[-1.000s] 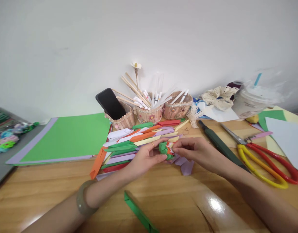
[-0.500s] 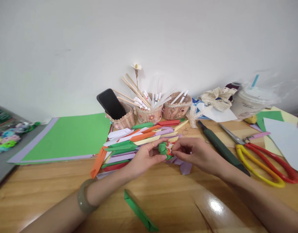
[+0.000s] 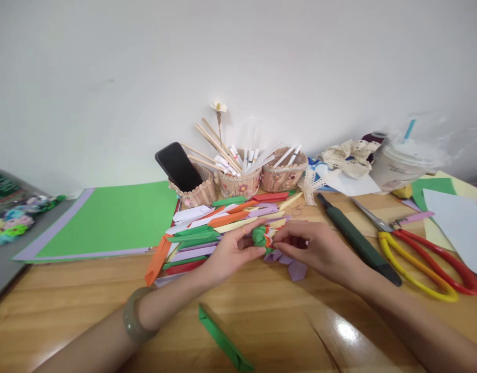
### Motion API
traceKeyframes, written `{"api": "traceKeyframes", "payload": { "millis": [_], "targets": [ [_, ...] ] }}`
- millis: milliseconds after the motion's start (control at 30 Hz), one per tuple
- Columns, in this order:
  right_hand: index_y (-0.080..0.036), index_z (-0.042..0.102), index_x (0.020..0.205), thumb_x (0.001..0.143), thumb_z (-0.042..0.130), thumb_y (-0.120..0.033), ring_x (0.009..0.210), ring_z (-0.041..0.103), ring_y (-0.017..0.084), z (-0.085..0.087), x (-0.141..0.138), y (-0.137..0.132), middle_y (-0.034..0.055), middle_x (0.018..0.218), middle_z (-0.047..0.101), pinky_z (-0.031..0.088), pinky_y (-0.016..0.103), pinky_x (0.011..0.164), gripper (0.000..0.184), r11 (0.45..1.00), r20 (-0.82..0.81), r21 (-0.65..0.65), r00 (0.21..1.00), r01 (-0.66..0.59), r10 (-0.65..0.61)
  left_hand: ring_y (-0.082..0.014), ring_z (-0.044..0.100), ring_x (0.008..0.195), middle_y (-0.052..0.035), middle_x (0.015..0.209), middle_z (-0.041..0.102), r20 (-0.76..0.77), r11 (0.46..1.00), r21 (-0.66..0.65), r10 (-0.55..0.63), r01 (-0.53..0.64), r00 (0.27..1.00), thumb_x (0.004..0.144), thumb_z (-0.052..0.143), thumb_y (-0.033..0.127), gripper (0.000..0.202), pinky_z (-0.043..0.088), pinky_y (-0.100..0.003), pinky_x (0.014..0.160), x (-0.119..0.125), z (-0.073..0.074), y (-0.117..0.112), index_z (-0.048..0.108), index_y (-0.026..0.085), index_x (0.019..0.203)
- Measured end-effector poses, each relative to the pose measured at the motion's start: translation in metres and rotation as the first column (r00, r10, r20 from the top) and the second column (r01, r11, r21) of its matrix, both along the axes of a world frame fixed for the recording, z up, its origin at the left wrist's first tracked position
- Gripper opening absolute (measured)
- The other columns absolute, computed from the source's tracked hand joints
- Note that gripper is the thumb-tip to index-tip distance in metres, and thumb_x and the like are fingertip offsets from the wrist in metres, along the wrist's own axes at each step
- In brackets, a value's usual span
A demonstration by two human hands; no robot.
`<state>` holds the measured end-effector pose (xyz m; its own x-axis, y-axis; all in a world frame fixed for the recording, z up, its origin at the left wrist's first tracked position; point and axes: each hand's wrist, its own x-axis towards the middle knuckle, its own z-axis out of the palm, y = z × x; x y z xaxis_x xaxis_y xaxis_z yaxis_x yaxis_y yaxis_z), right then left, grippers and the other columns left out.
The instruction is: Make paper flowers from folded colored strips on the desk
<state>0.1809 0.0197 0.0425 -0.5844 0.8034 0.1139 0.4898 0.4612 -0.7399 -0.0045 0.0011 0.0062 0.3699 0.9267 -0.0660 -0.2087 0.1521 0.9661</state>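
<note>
Between thumb and fingers, my left hand [image 3: 234, 251] grips a small folded-paper piece [image 3: 259, 237], green with orange and white parts. My right hand [image 3: 306, 243] has its thumb and forefinger pinched at the right side of that piece; its fingers partly hide the contact. Just behind and left of my hands lies a spread of folded paper strips [image 3: 195, 238] in white, green, orange, purple, red and yellow. Purple folded paper [image 3: 298, 269] shows below my right fingers. A single green folded strip [image 3: 225, 336] lies on the wooden table [image 3: 176, 331] in front.
Green and purple sheets [image 3: 114, 220] lie left. Three decorated baskets [image 3: 240, 184] stand by the wall, holding a phone [image 3: 178, 167], sticks and pens. On the right are a dark green cutter-like tool [image 3: 358, 241], scissors [image 3: 417, 254], lace [image 3: 350, 158], a lidded cup [image 3: 401, 160] and paper sheets [image 3: 456, 217].
The paper piece has turned slightly and shifted a little left in my fingers. Both hands stay almost in the same place.
</note>
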Motion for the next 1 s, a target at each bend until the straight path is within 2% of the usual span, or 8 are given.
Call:
{"api": "traceKeyframes", "payload": {
  "millis": [233, 467, 633, 833, 1000],
  "targets": [
    [-0.016, 0.06, 0.07, 0.078, 0.056, -0.017, 0.051, 0.05, 0.009, -0.006, -0.003, -0.001, -0.001, 0.059, 0.058, 0.037, 0.019, 0.048, 0.009, 0.996, 0.059, 0.087, 0.998, 0.03, -0.035, -0.0203, 0.054, 0.101, -0.0039, 0.108, 0.062, -0.034, 1.0, 0.014, -0.008, 0.009, 0.999, 0.065, 0.07, 0.019, 0.055, 0.041, -0.034, 0.089, 0.0, 0.0, 0.0, 0.056, 0.025, 0.118],
    [-0.017, 0.059, 0.073, 0.082, 0.054, -0.018, 0.055, 0.051, 0.011, -0.005, -0.001, -0.005, 0.0013, 0.065, 0.061, 0.038, 0.021, 0.051, 0.011, 0.953, 0.098, 0.302, 0.995, -0.035, 0.005, -0.0194, 0.054, 0.101, -0.0032, 0.109, 0.06, -0.013, 1.0, 0.011, -0.007, 0.007, 1.0, 0.066, 0.069, 0.021, 0.06, 0.04, -0.034, 0.09, 0.0, -0.002, 0.0, 0.051, 0.026, 0.124],
    [-0.019, 0.063, 0.081, 0.084, 0.052, -0.021, 0.064, 0.056, 0.013, -0.009, 0.003, -0.003, 0.0026, 0.074, 0.066, 0.041, 0.022, 0.057, 0.011, 0.943, 0.139, 0.325, 0.99, -0.072, 0.028, -0.0188, 0.054, 0.1, -0.0034, 0.108, 0.061, -0.01, 1.0, -0.014, -0.012, 0.012, 1.0, 0.066, 0.069, 0.021, 0.062, 0.041, -0.034, 0.089, 0.0, 0.0, 0.0, 0.049, 0.027, 0.125],
    [-0.018, 0.064, 0.083, 0.084, 0.053, -0.021, 0.065, 0.058, 0.014, -0.012, 0.001, -0.002, 0.0044, 0.076, 0.067, 0.042, 0.023, 0.058, 0.011, 0.936, 0.159, 0.348, 0.987, -0.062, 0.006, -0.0193, 0.054, 0.101, -0.0044, 0.122, 0.054, -0.044, 1.0, -0.008, 0.028, -0.029, 0.999, 0.065, 0.069, 0.019, 0.063, 0.04, -0.035, 0.092, 0.001, 0.002, 0.0, 0.05, 0.027, 0.124],
    [-0.017, 0.062, 0.077, 0.084, 0.05, -0.019, 0.059, 0.056, 0.012, -0.01, -0.002, -0.007, 0.0042, 0.072, 0.065, 0.04, 0.021, 0.054, 0.013, 0.927, 0.124, 0.375, 0.992, -0.032, -0.015, -0.0198, 0.054, 0.102, -0.0032, 0.114, 0.06, -0.024, 1.0, 0.008, 0.011, -0.011, 1.0, 0.066, 0.068, 0.02, 0.062, 0.041, -0.034, 0.09, 0.001, 0.0, 0.001, 0.049, 0.027, 0.125]
  ]
}}
